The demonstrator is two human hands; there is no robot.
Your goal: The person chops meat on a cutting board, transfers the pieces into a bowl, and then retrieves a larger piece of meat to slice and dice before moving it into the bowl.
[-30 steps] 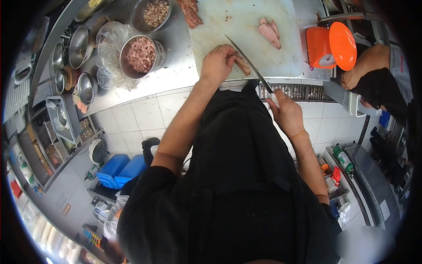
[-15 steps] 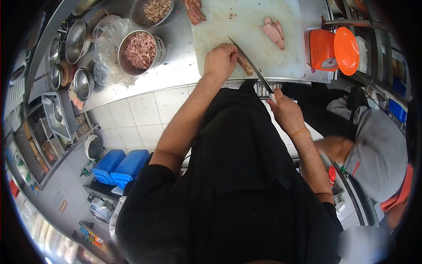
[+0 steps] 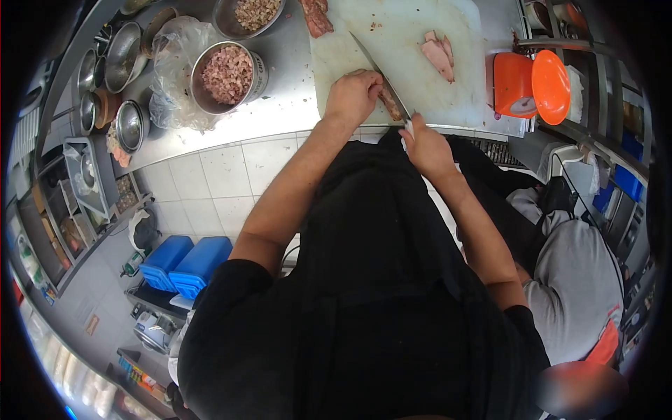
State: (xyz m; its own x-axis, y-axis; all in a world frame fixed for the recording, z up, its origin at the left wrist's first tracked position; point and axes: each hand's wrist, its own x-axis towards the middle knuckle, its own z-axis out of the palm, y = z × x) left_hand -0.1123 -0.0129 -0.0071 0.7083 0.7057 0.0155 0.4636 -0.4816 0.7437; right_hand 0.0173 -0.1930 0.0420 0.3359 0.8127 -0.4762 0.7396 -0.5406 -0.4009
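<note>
My left hand (image 3: 353,96) is closed over one end of a browned strip of meat (image 3: 389,105) on the white cutting board (image 3: 420,17), fingertips curled against it. In my right hand (image 3: 428,148) is the pale handle of a long kitchen knife (image 3: 378,68). Its blade lies along the right side of the strip, close to my left fingers, with the tip pointing away over the board. A few pale pink meat slices (image 3: 438,56) rest farther right on the board. Another browned piece of meat (image 3: 316,17) sits at the board's far left edge.
Left of the board stand a metal pot of diced meat (image 3: 227,73), a bowl of smaller bits (image 3: 255,14) and a plastic bag (image 3: 180,77). An orange scale (image 3: 514,84) is at the right. Another person in grey (image 3: 577,280) is close by on my right.
My right hand has moved forward and left, pushing the knife farther across the board. My left hand stays on the strip. The person on the right has shifted position.
</note>
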